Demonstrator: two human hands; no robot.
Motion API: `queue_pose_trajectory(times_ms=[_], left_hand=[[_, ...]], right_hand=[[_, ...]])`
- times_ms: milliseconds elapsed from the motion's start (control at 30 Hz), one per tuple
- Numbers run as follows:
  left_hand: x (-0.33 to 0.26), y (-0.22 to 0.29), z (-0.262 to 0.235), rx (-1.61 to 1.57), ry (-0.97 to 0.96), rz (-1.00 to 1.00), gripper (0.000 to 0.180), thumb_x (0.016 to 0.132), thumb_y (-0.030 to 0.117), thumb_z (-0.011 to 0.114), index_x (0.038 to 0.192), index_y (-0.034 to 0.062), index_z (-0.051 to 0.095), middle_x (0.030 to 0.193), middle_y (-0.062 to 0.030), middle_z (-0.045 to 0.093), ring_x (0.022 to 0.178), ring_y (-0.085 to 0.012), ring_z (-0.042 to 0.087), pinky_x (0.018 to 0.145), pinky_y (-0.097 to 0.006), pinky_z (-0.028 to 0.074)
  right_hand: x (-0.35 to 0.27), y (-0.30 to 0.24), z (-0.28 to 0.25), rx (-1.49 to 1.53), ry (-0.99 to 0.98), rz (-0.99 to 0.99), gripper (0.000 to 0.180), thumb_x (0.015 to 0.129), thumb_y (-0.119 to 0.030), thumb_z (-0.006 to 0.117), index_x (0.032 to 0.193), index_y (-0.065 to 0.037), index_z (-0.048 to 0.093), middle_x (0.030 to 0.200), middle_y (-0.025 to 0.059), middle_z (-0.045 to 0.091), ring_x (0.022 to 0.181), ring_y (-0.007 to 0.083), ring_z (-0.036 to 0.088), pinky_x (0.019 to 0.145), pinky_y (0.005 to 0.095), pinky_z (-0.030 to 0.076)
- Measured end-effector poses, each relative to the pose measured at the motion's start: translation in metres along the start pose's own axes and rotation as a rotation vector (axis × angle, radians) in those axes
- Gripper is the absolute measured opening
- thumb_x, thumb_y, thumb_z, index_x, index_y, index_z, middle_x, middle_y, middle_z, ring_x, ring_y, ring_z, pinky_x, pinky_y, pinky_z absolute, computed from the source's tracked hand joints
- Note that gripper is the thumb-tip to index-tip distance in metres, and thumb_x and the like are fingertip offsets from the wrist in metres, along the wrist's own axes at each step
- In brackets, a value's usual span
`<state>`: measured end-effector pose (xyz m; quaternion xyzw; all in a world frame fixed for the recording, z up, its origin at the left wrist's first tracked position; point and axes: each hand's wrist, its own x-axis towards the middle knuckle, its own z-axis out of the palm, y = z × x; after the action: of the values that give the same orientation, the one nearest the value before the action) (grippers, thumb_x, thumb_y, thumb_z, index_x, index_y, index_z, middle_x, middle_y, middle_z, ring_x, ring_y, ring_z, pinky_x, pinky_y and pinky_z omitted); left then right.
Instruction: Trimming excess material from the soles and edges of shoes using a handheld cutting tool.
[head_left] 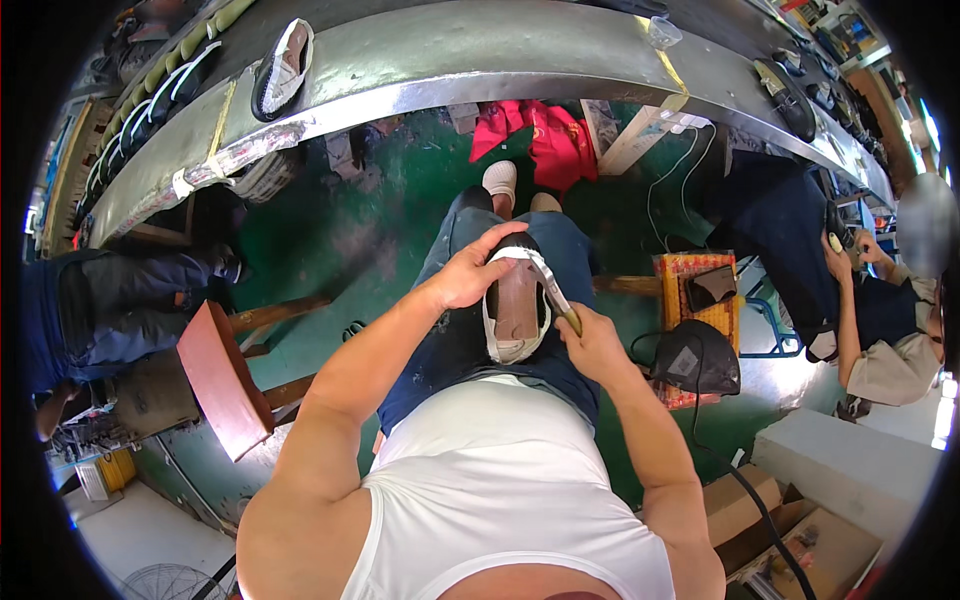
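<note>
An unfinished shoe [517,310] lies over my lap with its brown bottom facing up. A whitish edge is folded round it, and its toe end is black. My left hand [470,275] is closed on the toe end, thumb and fingers on either side of it. In my right hand [594,345] is a slim tool [553,290] with a tan handle and a grey metal shaft. Its far end lies along the shoe's right edge near the toe; the exact shape of the tip is hard to make out.
A metal-edged bench [420,85] curves ahead, bearing another unfinished shoe [285,70] and a clear plastic cup [663,33]. To the left stands a reddish stool [225,380]. At right are a black bag [698,358], a woven orange seat [690,270] and a co-worker [890,320]. A black cable [745,480] runs past my right arm.
</note>
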<state>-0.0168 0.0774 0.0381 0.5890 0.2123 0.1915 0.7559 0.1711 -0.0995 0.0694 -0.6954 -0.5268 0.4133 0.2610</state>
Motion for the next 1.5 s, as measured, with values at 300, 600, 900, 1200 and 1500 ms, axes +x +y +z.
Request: queue_pose_trajectory(times_ms=[300, 600, 900, 1200, 1500], left_hand=[[-0.006, 0.011, 0.023, -0.242, 0.255, -0.148, 0.070, 0.095, 0.023, 0.066, 0.153, 0.0110, 0.028, 0.144, -0.0152, 0.043, 0.133, -0.0206, 0.039, 0.110, -0.033, 0.033], [-0.026, 0.072, 0.025, 0.352, 0.209, 0.495, 0.107, 0.080, 0.013, 0.079, 0.155, 0.0080, 0.003, 0.148, -0.0246, 0.036, 0.133, -0.0358, 0.044, 0.110, -0.044, 0.035], [-0.021, 0.104, 0.040, 0.637, 0.071, 0.715, 0.095, 0.066, 0.012, 0.089, 0.142, -0.0006, 0.033, 0.137, -0.0220, 0.046, 0.126, -0.0412, 0.047, 0.107, -0.044, 0.039], [0.000, 0.066, 0.031, 0.295, 0.160, -0.042, 0.082, 0.083, 0.032, 0.076, 0.145, -0.0027, 0.036, 0.140, -0.0220, 0.046, 0.126, -0.0333, 0.051, 0.107, -0.039, 0.041], [-0.022, -0.030, 0.047, 0.532, 0.256, -0.404, 0.052, 0.086, 0.011, 0.061, 0.136, 0.0023, 0.052, 0.111, -0.0148, 0.067, 0.099, -0.0224, 0.064, 0.094, -0.030, 0.047]], right_hand=[[-0.024, -0.037, 0.005, -0.296, 0.100, 0.055, 0.033, 0.091, -0.008, 0.059, 0.120, 0.007, 0.053, 0.109, 0.0287, 0.061, 0.099, 0.0457, 0.060, 0.084, 0.0473, 0.049], [-0.075, 0.006, -0.025, 0.078, -0.226, -0.082, 0.030, 0.089, -0.007, 0.063, 0.118, -0.002, 0.062, 0.093, 0.0156, 0.068, 0.088, 0.0264, 0.066, 0.081, 0.0349, 0.050], [-0.074, 0.022, -0.017, 0.397, 0.096, 0.197, 0.026, 0.094, -0.008, 0.057, 0.118, 0.003, 0.059, 0.095, 0.0060, 0.067, 0.084, 0.0133, 0.064, 0.079, 0.0280, 0.051], [-0.066, 0.020, -0.011, 0.388, 0.161, 0.211, 0.023, 0.094, -0.012, 0.056, 0.112, 0.002, 0.060, 0.089, 0.0065, 0.066, 0.080, 0.0131, 0.063, 0.074, 0.0286, 0.051], [-0.066, 0.008, -0.017, 0.098, 0.016, 0.169, 0.021, 0.092, -0.015, 0.060, 0.106, 0.000, 0.060, 0.082, 0.0220, 0.061, 0.077, 0.0375, 0.062, 0.072, 0.0404, 0.049]])
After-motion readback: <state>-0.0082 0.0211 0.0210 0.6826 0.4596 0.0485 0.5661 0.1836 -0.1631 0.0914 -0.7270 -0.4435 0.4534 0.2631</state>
